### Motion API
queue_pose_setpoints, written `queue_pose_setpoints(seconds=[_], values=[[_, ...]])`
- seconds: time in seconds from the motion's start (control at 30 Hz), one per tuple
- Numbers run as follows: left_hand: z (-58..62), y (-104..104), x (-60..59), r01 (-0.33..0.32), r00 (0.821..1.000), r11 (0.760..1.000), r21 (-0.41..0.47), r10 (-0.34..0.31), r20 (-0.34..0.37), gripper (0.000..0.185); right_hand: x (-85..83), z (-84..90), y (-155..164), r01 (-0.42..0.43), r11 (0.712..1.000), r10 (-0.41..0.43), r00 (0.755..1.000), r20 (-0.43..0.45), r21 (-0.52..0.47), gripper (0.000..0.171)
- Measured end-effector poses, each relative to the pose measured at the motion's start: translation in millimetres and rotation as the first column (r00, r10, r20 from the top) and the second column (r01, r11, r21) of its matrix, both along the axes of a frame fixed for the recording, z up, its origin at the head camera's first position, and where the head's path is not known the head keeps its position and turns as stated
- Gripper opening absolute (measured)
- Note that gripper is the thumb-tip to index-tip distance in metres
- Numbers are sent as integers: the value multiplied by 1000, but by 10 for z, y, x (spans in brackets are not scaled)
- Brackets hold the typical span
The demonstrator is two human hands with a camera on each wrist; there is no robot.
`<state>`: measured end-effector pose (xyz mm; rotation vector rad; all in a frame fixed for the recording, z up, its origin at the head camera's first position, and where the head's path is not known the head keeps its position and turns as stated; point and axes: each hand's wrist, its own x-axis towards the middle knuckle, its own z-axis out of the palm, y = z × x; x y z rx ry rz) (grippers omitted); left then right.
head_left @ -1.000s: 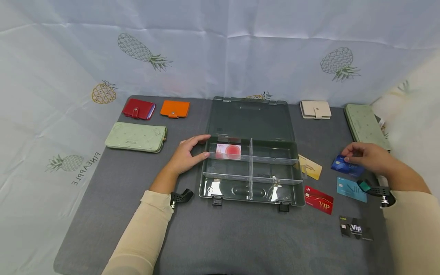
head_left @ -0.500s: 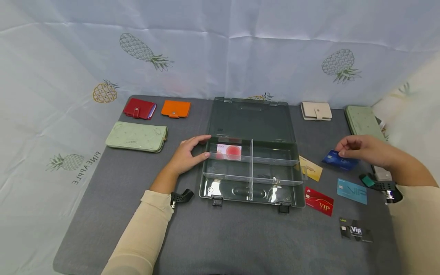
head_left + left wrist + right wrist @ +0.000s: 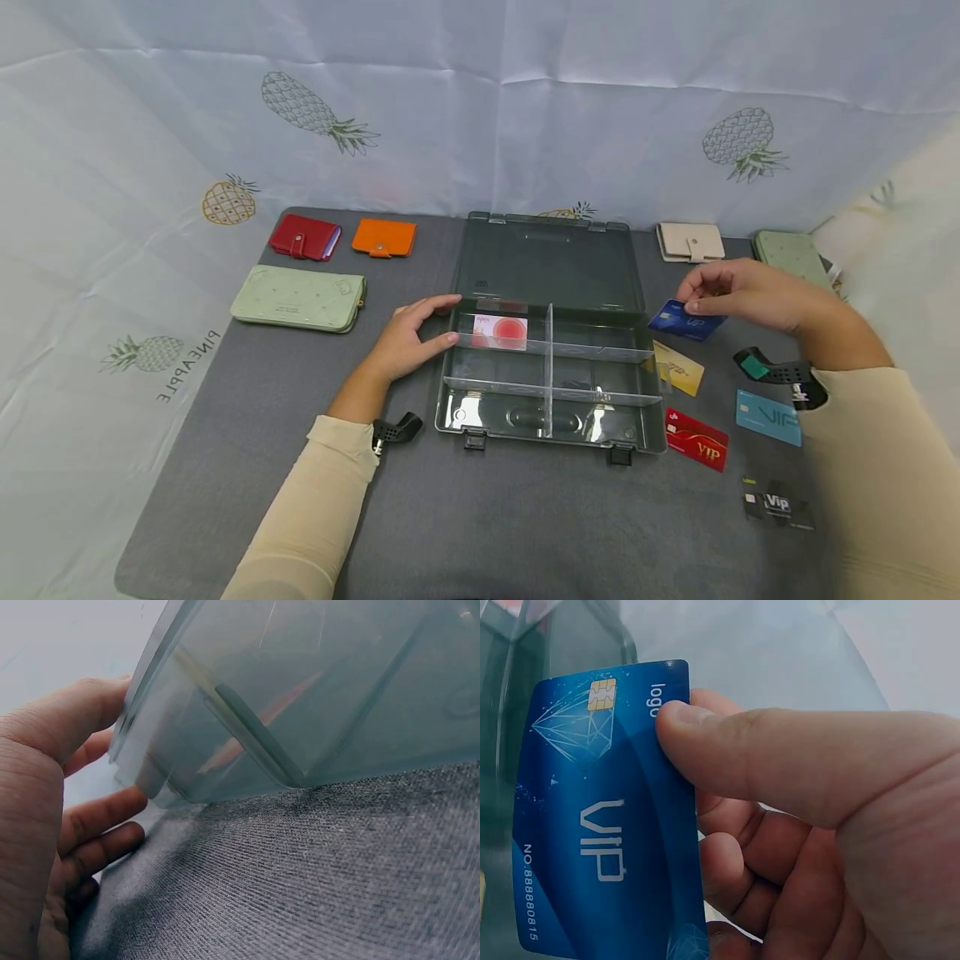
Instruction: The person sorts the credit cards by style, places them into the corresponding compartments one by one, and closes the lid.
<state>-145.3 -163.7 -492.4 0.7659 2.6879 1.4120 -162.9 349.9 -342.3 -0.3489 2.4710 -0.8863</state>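
My right hand [image 3: 742, 292] pinches a blue VIP card [image 3: 604, 817] along its edge, thumb on the printed face, fingers curled behind. The card is up beside the right wall of a dark see-through compartment box [image 3: 555, 423], whose lid [image 3: 547, 262] lies folded back. On the box's left edge my left hand [image 3: 408, 337] rests with fingers spread; the left wrist view shows its fingertips against the box wall [image 3: 247, 697]. A white card with a pink circle [image 3: 499, 332] lies in the back left compartment.
Right of the box lie a gold card [image 3: 677, 367], a red card [image 3: 696, 439], a light blue card [image 3: 768, 417] and a black card [image 3: 777, 503]. Wallets stand further out: red [image 3: 303, 237], orange [image 3: 383, 237], green [image 3: 297, 298], cream [image 3: 690, 242] and another green one [image 3: 791, 252].
My right hand has lifted the blue card from the right side of the table and carried it left and away from me, up to the box's right edge. My left hand stays put.
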Motion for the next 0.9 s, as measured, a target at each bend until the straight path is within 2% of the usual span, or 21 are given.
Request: queue_pose_setpoints(seconds=[0.33, 0.5, 0.63, 0.9], values=[[22, 8, 7, -1, 1000, 1000, 3, 1, -5, 63, -126, -56, -535, -45, 986, 54, 997, 52, -160, 13], [9, -5, 0, -1, 1000, 1000, -4, 1, -12, 62, -177, -188, -773, -91, 971, 108, 992, 63, -222, 12], [9, -1, 1, 0, 1000, 1000, -2, 0, -9, 63, -171, -330, -899, -116, 967, 132, 989, 59, -225, 10], [23, -1, 10, -1, 1000, 1000, -3, 1, -10, 63, -86, -559, -1045, -116, 980, 122, 992, 28, -164, 7]])
